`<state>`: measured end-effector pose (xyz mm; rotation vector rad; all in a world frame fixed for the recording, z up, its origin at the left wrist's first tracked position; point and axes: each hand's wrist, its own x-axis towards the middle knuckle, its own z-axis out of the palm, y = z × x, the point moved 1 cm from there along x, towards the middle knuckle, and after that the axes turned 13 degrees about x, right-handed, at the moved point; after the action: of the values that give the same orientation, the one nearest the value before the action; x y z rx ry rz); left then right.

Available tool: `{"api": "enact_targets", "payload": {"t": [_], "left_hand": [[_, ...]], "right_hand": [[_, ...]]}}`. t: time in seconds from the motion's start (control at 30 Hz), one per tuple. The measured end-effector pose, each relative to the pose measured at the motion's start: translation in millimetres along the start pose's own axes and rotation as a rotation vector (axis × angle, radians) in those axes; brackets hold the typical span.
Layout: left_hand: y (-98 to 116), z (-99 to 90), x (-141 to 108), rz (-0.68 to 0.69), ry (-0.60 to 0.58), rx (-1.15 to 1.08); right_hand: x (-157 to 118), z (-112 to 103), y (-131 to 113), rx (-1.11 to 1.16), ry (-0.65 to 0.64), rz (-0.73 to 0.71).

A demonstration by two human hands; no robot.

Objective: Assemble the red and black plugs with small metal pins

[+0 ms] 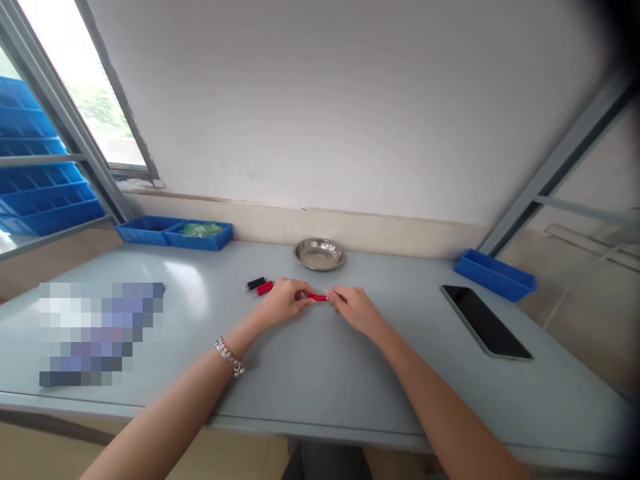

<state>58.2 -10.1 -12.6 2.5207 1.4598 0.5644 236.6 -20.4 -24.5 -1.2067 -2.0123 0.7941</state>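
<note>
Between my hands, above the middle of the table, is a slim red cylindrical piece. The fingers of my left hand pinch its left end. My right hand is closed at its right end, where a small pale or metallic tip shows; the fingers partly hide it. Just left of my left hand lie black cylindrical pieces and red cylindrical pieces with thin metal ends. A round shiny metal dish stands behind my hands.
At the back left are a blue bin and another blue bin with green plastic bags. A blue tray and a dark-screened tablet or phone lie right. A pixelated object is at left on the grey table.
</note>
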Motion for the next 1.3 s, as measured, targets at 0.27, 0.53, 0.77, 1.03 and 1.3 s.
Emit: {"api": "enact_targets", "payload": {"t": [0.27, 0.53, 0.77, 1.03, 1.3], "left_hand": [[-0.1, -3.9, 1.4, -0.005, 0.029, 0.046], [3.2, -4.7, 0.0, 0.045, 0.106, 0.08], [-36.7, -20.2, 4.3, -0.196, 0.344, 0.245], [-83.6, -41.9, -4.9, -0.69, 0.292, 0.481], [-103.0, -30.8, -9.1, -0.795, 0.102, 0.455]], "right_hand": [[2.3, 1.0, 3.8, 0.01, 0.009, -0.082], [3.0, -0.5, 1.9, 0.069, 0.003, -0.041], [6.7, -31.3, 22.0, -0.169, 0.298, 0.173], [2.2, -48.6, 45.0, -0.349, 0.19, 0.546], [4.8, -41.8, 57.7, -0.323, 0.155, 0.496]]}}
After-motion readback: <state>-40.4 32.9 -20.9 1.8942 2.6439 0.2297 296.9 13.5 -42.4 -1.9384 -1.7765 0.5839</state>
